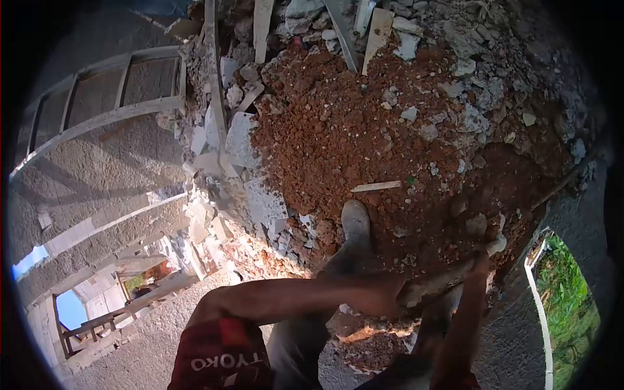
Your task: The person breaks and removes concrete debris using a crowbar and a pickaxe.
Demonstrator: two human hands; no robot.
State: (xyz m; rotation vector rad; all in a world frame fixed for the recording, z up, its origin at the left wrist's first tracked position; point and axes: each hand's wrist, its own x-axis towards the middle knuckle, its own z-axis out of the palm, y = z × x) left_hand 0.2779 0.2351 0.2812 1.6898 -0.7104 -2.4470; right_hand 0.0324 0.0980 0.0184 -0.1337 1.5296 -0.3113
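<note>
Pretty sure this is a building or demolition site: loose red soil (325, 123) beyond the left hand (385, 296), rubble (242, 140) and planks (379, 36) past that, plus a ladder-like frame (122, 82) off to its left.

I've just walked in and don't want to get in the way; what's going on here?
Someone is standing with a greyish boot on loose reddish-brown soil. Their left hand and right hand seem to grip a thick, greyish-brown, bar-shaped object, too shadowed to identify. A short, pale, flat strip lies on the soil ahead of the boot, and broken grey-white rubble lines the soil's left side.
</note>
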